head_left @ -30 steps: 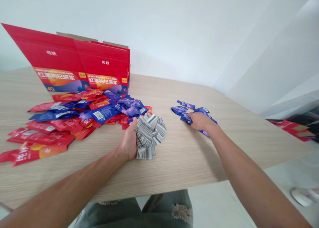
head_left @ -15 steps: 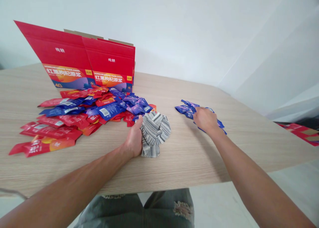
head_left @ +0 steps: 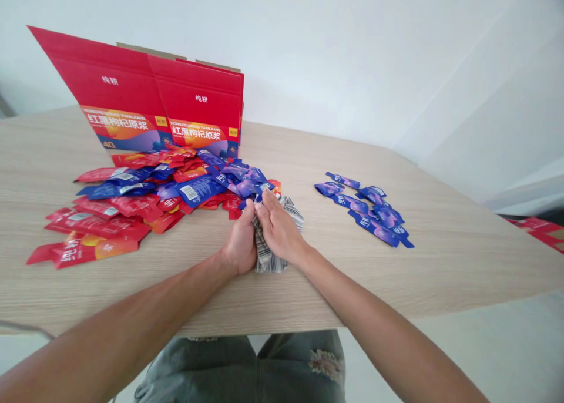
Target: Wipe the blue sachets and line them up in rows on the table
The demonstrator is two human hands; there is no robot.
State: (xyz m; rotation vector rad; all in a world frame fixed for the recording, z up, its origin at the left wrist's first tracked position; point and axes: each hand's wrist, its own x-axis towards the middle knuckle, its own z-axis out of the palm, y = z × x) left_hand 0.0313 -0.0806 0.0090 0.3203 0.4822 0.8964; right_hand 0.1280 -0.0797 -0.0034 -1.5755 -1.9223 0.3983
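My left hand is closed on a crumpled grey-and-white striped cloth near the front middle of the wooden table. My right hand rests on top of the same cloth, its fingers reaching toward a blue sachet at the near edge of a mixed heap of red and blue sachets. To the right lies a small separate group of blue sachets, away from both hands.
Two red printed cartons stand open at the back left, right behind the heap. The table's front edge runs just below my wrists. More red packaging lies off the table at the far right.
My right hand left the blue sachets on the right and moved left onto the striped cloth beside my left hand. The left hand kept its hold on the cloth.
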